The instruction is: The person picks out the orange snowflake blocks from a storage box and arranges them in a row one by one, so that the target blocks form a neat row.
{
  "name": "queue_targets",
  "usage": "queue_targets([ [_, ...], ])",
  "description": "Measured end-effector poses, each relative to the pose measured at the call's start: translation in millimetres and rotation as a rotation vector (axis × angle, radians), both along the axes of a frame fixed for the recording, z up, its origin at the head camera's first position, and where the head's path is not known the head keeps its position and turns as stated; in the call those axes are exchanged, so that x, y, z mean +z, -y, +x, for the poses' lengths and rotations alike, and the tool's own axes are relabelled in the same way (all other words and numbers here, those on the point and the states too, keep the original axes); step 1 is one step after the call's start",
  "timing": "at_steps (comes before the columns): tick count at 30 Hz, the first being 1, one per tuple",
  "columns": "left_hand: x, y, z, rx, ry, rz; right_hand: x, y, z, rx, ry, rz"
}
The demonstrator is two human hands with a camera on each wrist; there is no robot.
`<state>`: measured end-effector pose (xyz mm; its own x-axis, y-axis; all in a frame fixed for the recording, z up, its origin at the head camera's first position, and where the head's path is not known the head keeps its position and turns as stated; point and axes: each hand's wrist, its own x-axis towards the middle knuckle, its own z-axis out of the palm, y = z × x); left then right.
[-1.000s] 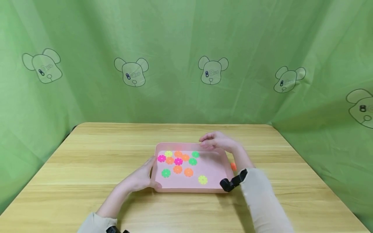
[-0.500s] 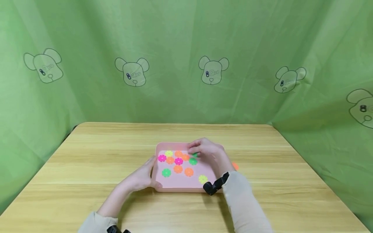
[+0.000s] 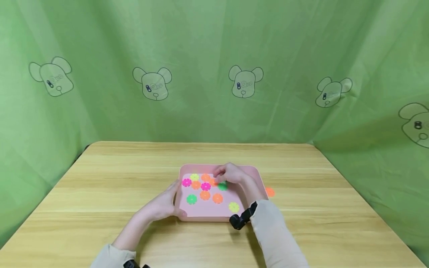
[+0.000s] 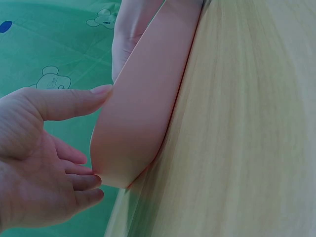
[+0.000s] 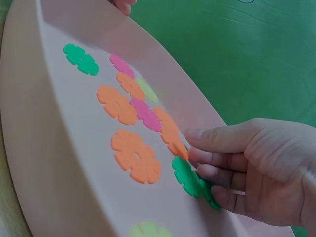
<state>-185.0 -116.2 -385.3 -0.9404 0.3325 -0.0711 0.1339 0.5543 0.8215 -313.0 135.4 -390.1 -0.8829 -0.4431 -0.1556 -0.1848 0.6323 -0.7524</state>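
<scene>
A shallow pink tray (image 3: 214,219) stands on the table with several flower-shaped plastic snowflake discs inside. My left hand (image 3: 164,203) holds the tray's left end, thumb over the near corner and fingers along the left wall. In the left wrist view, the left thumb (image 4: 79,102) meets the rim while the fingertips touch the outer wall. My right hand (image 3: 232,174) reaches into the tray's far side. There, its thumb and forefinger pinch the edge of an orange snowflake disc (image 5: 178,147). Two green discs (image 5: 186,177) lie overlapping beneath its other fingers.
Other orange, pink, green and yellow discs lie mostly in the tray's left half; a yellow disc (image 3: 234,207) sits near its front wall. Outside the right wall, an orange disc (image 3: 270,192) lies on the wooden table (image 3: 335,223). A green curtain (image 3: 201,123) hangs behind.
My right hand has moved left and down from above the tray's far right rim to the discs inside. The left hand stays on the tray's left end.
</scene>
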Motion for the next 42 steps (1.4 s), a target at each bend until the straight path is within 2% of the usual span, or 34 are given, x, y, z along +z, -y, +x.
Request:
queue_targets([
  [11, -1.6, 0.6, -1.3, -0.001, -0.023, -0.022, -1.3, 4.5, 1.4, -0.009, 0.052, 0.038],
  [31, -1.8, -0.2, -1.4, -0.002, -0.021, -0.027, -6.5, 7.7, 1.8, 0.009, 0.002, 0.062],
  [42, -2.4, 0.9, -1.8, -0.005, -0.014, -0.020, -4.3, 5.3, 2.6, 0.018, 0.039, -0.004],
])
